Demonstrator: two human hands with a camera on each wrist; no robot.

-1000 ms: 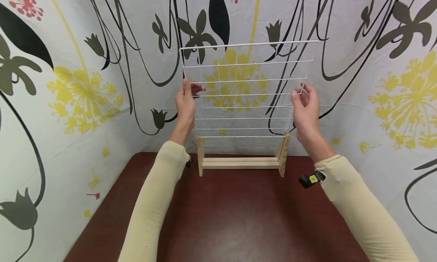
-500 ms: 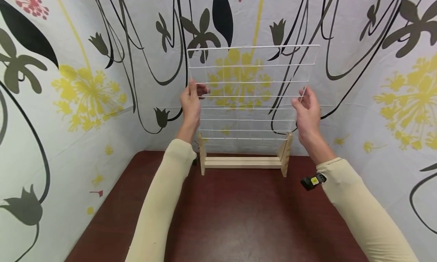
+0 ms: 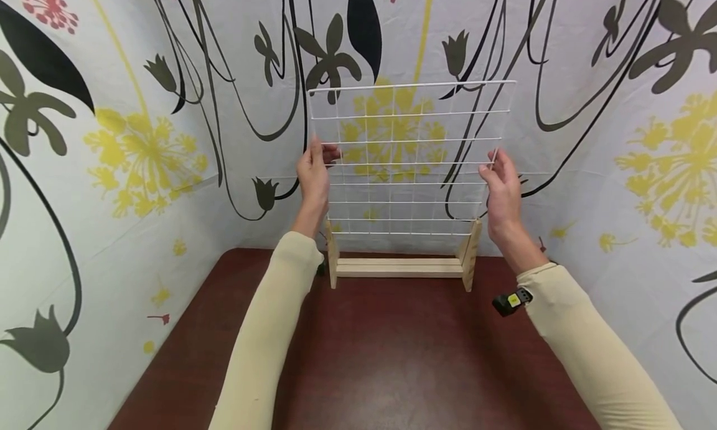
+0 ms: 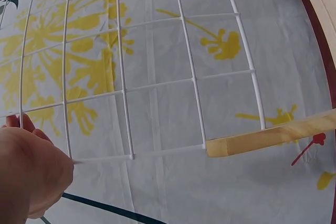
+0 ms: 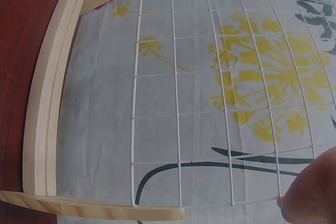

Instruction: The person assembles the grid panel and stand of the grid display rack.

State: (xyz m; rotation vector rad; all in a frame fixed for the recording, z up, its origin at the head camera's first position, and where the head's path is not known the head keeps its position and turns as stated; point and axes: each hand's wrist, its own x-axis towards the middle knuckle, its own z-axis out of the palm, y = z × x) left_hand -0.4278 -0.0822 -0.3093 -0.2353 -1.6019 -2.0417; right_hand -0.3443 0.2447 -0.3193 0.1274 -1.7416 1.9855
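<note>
Both hands hold a white wire grid panel (image 3: 411, 163) upright, one at each side edge. The left hand (image 3: 315, 178) grips the left edge around mid-height, thumb toward me and fingers behind the wires. On the opposite edge the right hand (image 3: 502, 190) pinches the wire between thumb and fingers. Below them a pale wooden stand (image 3: 399, 268) has two end pieces joined by a low double rail. The grid's bottom wire sits above the rail, between the tops of the end pieces. In the right wrist view the grid's lower corner overlaps an end piece (image 5: 94, 211).
The stand is on a dark red-brown table (image 3: 403, 355), near its back edge. Behind and at both sides hangs a white cloth (image 3: 190, 280) printed with flowers. A small black device (image 3: 512, 300) is strapped at the right wrist.
The grid has come down slightly, and both hands have lowered with it while keeping their hold. The stand stays in place on the table.
</note>
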